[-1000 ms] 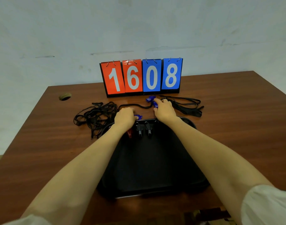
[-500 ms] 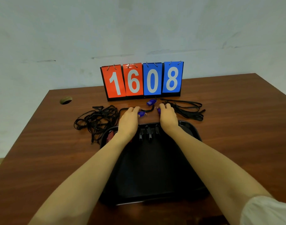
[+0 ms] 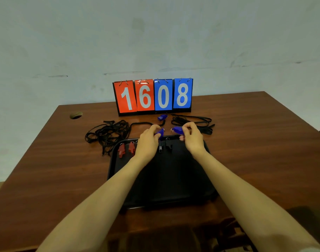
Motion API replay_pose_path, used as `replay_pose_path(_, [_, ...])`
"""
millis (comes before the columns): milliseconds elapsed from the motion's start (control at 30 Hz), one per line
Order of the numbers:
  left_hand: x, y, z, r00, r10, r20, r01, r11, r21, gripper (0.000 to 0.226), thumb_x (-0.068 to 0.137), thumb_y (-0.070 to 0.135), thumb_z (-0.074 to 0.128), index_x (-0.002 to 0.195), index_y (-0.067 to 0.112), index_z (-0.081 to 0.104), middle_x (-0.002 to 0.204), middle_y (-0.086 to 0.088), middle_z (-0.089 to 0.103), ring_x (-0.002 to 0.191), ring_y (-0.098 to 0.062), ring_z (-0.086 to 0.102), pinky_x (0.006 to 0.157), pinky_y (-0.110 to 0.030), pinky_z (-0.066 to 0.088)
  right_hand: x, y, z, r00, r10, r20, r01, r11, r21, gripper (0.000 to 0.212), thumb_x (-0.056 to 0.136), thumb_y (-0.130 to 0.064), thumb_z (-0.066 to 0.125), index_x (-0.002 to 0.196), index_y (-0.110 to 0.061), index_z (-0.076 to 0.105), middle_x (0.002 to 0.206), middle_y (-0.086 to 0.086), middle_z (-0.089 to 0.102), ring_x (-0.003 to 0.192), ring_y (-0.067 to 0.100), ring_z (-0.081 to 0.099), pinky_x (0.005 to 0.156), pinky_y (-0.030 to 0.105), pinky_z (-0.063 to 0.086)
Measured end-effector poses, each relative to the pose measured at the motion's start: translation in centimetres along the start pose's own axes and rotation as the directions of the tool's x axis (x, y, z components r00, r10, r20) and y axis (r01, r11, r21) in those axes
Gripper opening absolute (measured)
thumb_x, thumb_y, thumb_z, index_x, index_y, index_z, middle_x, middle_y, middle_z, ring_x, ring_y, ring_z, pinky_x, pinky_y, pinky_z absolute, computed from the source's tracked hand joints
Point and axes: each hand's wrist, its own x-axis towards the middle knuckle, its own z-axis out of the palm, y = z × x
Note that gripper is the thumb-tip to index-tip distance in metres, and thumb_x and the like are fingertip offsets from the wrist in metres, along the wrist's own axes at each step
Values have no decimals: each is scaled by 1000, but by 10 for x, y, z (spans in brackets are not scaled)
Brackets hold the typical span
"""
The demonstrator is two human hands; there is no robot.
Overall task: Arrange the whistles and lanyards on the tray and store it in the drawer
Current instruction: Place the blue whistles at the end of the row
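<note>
On the brown wooden table (image 3: 246,142), each hand, left (image 3: 147,142) and right (image 3: 192,138), pinches a blue plastic whistle; either could snag tangled black lanyards (image 3: 108,132) beside the black plastic tray (image 3: 208,190).

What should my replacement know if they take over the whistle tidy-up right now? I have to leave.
Left hand: grip shut on a blue whistle at the tray's far rim.
Right hand: grip shut on another blue whistle.
Done: two red whistles and at least two black whistles lined up in the black tray.
Left: place both held whistles, the third blue whistle by the scoreboard, the left lanyards and right lanyards; then the drawer.
</note>
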Motion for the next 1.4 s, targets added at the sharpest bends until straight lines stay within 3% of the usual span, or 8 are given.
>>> replay_pose_path(100, [-14, 5, 0, 999, -50, 3, 50, 998, -33, 18, 96, 18, 49, 114, 14, 53, 111, -6, 60, 89, -13, 55, 75, -26, 44, -10, 5, -9, 996, 86, 30, -89, 990, 109, 8, 98, -18, 49, 104, -14, 54, 104, 10, 66, 80, 14, 67, 84, 31, 56])
replay_pose_path(233, [-24, 10, 4, 998, -57, 26, 57, 998, -22, 21, 96, 18, 48, 116, 14, 53, 110, -6, 61, 89, -10, 53, 75, -24, 40, -21, 6, -17, 988, 129, 88, -136, 988, 69, 33, 99, -13, 46, 131, -18, 50, 108, 5, 61, 84, 13, 66, 81, 25, 54])
replay_pose_path(367, [-25, 17, 11, 997, -48, 55, 47, 999, 14, 31, 97, 18, 46, 127, 15, 52, 123, -7, 58, 106, -18, 56, 84, -25, 42, -22, 8, -20, 976, 181, 124, -187, 981, 40, 29, 100, -12, 44, 126, -12, 58, 100, 4, 66, 83, 12, 67, 87, 28, 55])
replay_pose_path(533, [-22, 27, 21, 989, -73, 130, 65, 996, 65, 36, 99, 20, 42, 134, 14, 48, 132, -9, 51, 119, -22, 51, 98, -32, 41, -24, 2, -22, 974, 171, 149, -193, 971, 143, 18, 95, -11, 55, 111, -9, 62, 106, 10, 64, 86, 19, 69, 64, 16, 56])
replay_pose_path(900, [-12, 23, 25, 987, -110, 114, 100, 991, 92, 36, 99, 17, 40, 135, 13, 46, 132, -10, 49, 117, -23, 51, 94, -32, 42, -27, 5, -16, 917, 208, 342, -289, 934, 208, 31, 91, 4, 54, 121, -2, 53, 116, 17, 64, 90, 21, 70, 80, 26, 58])
replay_pose_path(1167, [-11, 16, 21, 988, -110, 106, 100, 990, 101, 36, 99, 16, 40, 134, 13, 47, 134, -10, 48, 118, -22, 51, 92, -30, 41, -28, 3, -20, 934, 101, 343, -55, 988, -142, 33, 82, -12, 73, 111, -8, 59, 90, 5, 68, 72, 16, 67, 66, 28, 57])
replay_pose_path(1300, [-13, 12, 17, 991, -117, 59, 110, 988, 110, 34, 99, 18, 40, 132, 15, 48, 131, -7, 49, 115, -22, 52, 89, -31, 43, -17, 9, -18, 989, -40, 144, 114, 825, -553, 31, 78, -29, 77, 102, -17, 62, 106, 1, 57, 100, 18, 54, 80, 33, 47])
replay_pose_path(1400, [-14, 5, 14, 992, -123, 23, 119, 986, 115, 33, 99, 19, 42, 130, 16, 50, 128, -7, 52, 117, -23, 49, 94, -35, 43, -13, 16, -12, 991, -14, 132, 93, 781, -618, 32, 78, -32, 76, 102, -17, 62, 116, 2, 54, 115, 21, 46, 90, 34, 42])
